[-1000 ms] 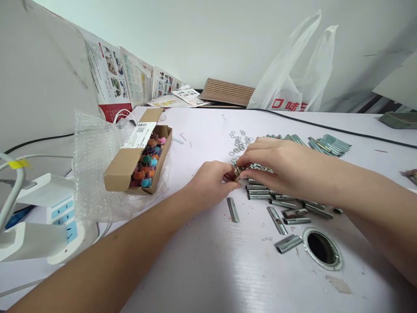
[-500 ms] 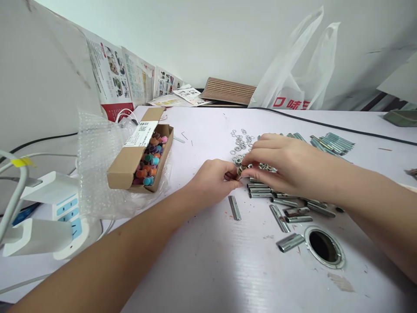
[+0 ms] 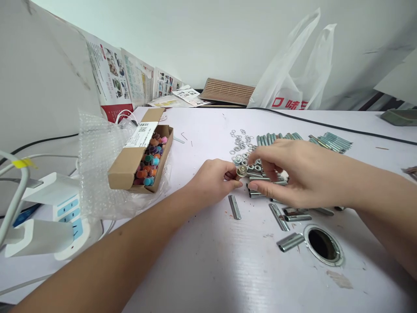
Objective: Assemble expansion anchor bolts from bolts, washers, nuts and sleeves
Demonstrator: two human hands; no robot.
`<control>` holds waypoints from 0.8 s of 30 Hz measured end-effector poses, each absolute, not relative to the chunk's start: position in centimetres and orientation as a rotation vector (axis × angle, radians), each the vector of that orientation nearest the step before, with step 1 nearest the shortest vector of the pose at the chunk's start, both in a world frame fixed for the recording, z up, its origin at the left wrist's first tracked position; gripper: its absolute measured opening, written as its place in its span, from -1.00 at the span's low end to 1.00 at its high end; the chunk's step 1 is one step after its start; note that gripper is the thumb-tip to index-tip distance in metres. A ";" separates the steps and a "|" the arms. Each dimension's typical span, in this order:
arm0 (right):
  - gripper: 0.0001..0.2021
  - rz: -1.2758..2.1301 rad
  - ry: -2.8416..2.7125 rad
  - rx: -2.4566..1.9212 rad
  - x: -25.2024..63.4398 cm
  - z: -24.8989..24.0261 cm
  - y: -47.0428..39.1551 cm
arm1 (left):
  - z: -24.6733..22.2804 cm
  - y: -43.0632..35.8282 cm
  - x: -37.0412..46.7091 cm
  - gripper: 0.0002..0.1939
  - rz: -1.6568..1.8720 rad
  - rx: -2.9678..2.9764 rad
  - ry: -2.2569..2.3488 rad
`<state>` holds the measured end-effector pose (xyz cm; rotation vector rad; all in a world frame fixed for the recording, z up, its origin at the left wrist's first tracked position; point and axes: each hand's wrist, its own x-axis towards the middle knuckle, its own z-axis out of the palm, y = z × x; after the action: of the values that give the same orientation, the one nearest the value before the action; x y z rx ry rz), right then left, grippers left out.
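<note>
Fitting [image 3: 241, 171] sits pinched in the left hand [image 3: 213, 180] near a loose tube [image 3: 234, 207] on the counter [image 3: 195, 261], and the right hand [image 3: 289, 169] has just let go, spread wide, so left's holding it solo now.

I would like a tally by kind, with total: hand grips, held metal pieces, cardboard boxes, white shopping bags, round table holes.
Left grip and right grip: 2
Held metal piece showing: 1
Cardboard box: 1
White shopping bag: 1
Round table hole: 1
Total: 6

Brassy fitting [image 3: 241, 171], silvery tubes [image 3: 291, 242], brown striped mat [image 3: 227, 91], white bag [image 3: 280, 82] with red lettering [image 3: 291, 104], orange and turquoise caps [image 3: 150, 160]
</note>
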<state>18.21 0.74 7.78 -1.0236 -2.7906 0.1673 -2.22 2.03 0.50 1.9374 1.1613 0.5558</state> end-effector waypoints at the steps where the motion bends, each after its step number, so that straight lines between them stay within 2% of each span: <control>1: -0.68 0.184 -2.775 -1.020 18.3 7.7 0.7 | 0.5 2.0 -2.2 -0.88 0.553 1.936 1.162; 3: -0.71 0.220 -2.805 -1.023 18.5 7.5 0.6 | 0.5 2.0 -2.3 -0.90 0.560 1.909 1.150; 6: -0.56 0.296 -2.822 -1.057 18.9 7.6 0.5 | 0.5 2.0 -2.3 -0.91 0.572 1.887 1.132; 7: -0.57 0.309 -2.770 -1.074 18.9 7.7 0.4 | 0.5 2.1 -2.3 -0.89 0.569 1.897 1.137; 9: -0.75 0.334 -2.652 -1.098 18.8 7.8 0.3 | 0.5 2.1 -2.3 -0.86 0.556 1.922 1.159; 10: -0.74 0.355 -2.621 -1.104 18.8 7.7 0.3 | 0.5 2.1 -2.3 -0.85 0.550 1.926 1.170; 12: -0.61 0.446 -2.648 -1.102 18.7 7.6 0.5 | 0.5 2.1 -2.3 -0.87 0.550 1.906 1.166; 14: -0.74 0.598 -2.675 -1.061 18.9 7.3 0.7 | 0.5 2.0 -2.3 -0.89 0.562 1.887 1.147; 17: -0.51 0.772 -2.509 -1.026 19.5 6.8 1.1 | 0.4 2.0 -2.3 -0.89 0.588 1.893 1.137; 18: -0.53 0.797 -2.438 -1.034 19.6 6.7 1.1 | 0.3 2.0 -2.3 -0.89 0.593 1.897 1.138; 20: -0.72 0.862 -2.358 -1.068 19.4 6.4 1.1 | 0.3 2.1 -2.3 -0.88 0.587 1.903 1.148; 21: -0.76 0.920 -2.356 -1.064 19.3 6.3 1.1 | 0.3 2.1 -2.3 -0.87 0.578 1.907 1.158; 24: -0.72 1.105 -2.384 -0.998 18.9 5.8 1.4 | 0.4 2.0 -2.3 -0.89 0.569 1.898 1.147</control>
<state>18.93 1.36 5.81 -0.9978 -2.3843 1.1047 -2.27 2.03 0.39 1.8980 1.1475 0.5690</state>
